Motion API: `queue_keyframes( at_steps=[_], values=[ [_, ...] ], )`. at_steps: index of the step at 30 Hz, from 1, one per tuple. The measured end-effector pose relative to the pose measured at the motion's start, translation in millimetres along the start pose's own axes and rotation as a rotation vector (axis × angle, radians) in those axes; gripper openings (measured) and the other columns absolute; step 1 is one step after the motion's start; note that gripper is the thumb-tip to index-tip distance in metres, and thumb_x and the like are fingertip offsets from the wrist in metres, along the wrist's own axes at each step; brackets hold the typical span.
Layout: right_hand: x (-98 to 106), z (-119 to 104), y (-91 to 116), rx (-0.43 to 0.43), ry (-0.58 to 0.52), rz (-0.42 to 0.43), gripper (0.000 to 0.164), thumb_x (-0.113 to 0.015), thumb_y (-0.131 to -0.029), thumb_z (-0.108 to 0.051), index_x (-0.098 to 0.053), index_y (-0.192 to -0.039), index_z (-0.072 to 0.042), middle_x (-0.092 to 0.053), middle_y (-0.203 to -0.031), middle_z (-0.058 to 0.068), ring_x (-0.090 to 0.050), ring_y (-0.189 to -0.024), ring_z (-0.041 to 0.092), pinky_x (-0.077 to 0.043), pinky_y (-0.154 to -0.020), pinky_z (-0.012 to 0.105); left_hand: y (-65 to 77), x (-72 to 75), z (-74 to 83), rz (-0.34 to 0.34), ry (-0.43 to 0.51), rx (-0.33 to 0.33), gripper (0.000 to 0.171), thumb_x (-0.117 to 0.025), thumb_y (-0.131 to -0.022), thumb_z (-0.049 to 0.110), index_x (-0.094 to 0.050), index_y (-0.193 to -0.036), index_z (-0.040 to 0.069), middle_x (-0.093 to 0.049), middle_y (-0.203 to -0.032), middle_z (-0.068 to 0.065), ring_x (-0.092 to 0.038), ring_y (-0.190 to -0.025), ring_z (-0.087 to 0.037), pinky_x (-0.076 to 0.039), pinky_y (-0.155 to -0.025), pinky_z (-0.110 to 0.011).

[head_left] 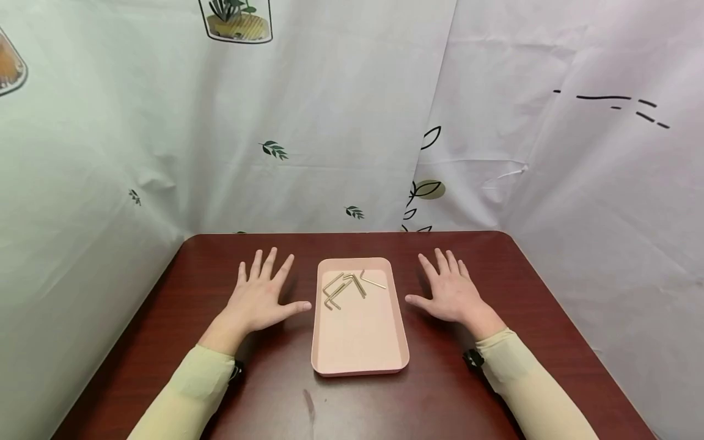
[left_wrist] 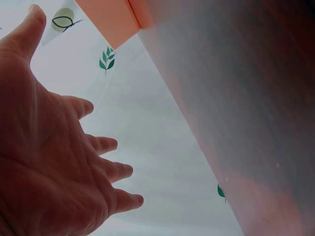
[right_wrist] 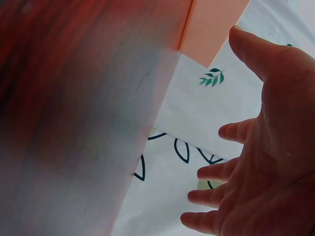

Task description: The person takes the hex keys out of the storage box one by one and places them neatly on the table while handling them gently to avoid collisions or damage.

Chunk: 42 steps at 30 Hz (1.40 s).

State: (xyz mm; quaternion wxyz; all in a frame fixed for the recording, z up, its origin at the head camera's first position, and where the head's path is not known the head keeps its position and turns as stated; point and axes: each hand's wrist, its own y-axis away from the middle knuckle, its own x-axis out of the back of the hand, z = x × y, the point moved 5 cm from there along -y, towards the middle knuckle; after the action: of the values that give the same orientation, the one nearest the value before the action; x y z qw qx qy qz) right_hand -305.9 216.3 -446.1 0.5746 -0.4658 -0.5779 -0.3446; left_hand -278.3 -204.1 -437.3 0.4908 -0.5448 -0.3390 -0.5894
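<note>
A shallow pink tray (head_left: 360, 342) lies lengthwise on the table between the two hands. Several brass-coloured L-shaped rods, like hex keys (head_left: 337, 294), lie loosely grouped in its far half, some crossing each other. To the left of the tray, the left hand (head_left: 261, 299) is spread palm down, thumb pointing at the tray's side. On the other side the right hand (head_left: 452, 292) is likewise spread, its thumb close to the right rim. Both hands hold nothing. In each wrist view the palm and straight fingers show, with the tray's outer wall (left_wrist: 110, 22) near the thumb.
The dark red wooden table (head_left: 264, 397) has rounded far corners. White curtains (head_left: 330, 122) printed with leaves and jars hang behind it and along both sides. Dark wrist straps (head_left: 473, 359) sit at the cuffs of the pale sleeves (head_left: 528, 379).
</note>
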Motion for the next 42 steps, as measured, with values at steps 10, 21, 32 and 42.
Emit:
queue_keyframes(
  at_steps=[10,21,32,42],
  values=[
    [-1,-3,2,0.013,-0.021,0.01,0.108,-0.073,-0.095,-0.072,-0.036,-0.174,-0.008,-0.03,-0.174,0.035,-0.034,-0.157,0.056,-0.032,-0.125,0.072,-1.0,-1.8,1.5,-0.003,-0.009,0.0,0.126,-0.053,-0.089,0.097,-0.022,-0.18,0.016,-0.009,-0.184,-0.026,-0.003,-0.167,-0.057,-0.006,-0.127,-0.082],
    [3,-15,-1,0.059,-0.017,0.032,0.108,-0.073,-0.094,-0.072,-0.038,-0.173,-0.007,-0.034,-0.172,0.034,-0.037,-0.157,0.055,-0.036,-0.124,0.07,-0.8,-4.3,15.0,-0.031,-0.012,-0.025,0.121,-0.059,-0.091,0.091,-0.028,-0.178,0.012,-0.019,-0.181,-0.029,-0.014,-0.166,-0.056,-0.02,-0.127,-0.078],
    [5,-26,-8,0.087,-0.017,0.036,0.105,-0.074,-0.096,-0.069,-0.038,-0.174,-0.008,-0.034,-0.173,0.033,-0.035,-0.158,0.055,-0.035,-0.126,0.068,0.2,-12.5,28.8,-0.067,-0.018,-0.054,0.122,-0.057,-0.09,0.093,-0.034,-0.176,0.008,-0.029,-0.177,-0.031,-0.023,-0.165,-0.056,-0.027,-0.127,-0.075],
    [4,-34,-11,0.105,-0.003,0.036,0.102,-0.073,-0.095,-0.069,-0.042,-0.171,-0.008,-0.037,-0.171,0.032,-0.037,-0.158,0.054,-0.038,-0.124,0.068,1.6,-16.8,40.0,-0.097,0.002,-0.067,0.129,-0.061,-0.09,0.092,-0.029,-0.175,0.0,-0.031,-0.176,-0.032,-0.03,-0.162,-0.055,-0.031,-0.126,-0.073]
  ],
)
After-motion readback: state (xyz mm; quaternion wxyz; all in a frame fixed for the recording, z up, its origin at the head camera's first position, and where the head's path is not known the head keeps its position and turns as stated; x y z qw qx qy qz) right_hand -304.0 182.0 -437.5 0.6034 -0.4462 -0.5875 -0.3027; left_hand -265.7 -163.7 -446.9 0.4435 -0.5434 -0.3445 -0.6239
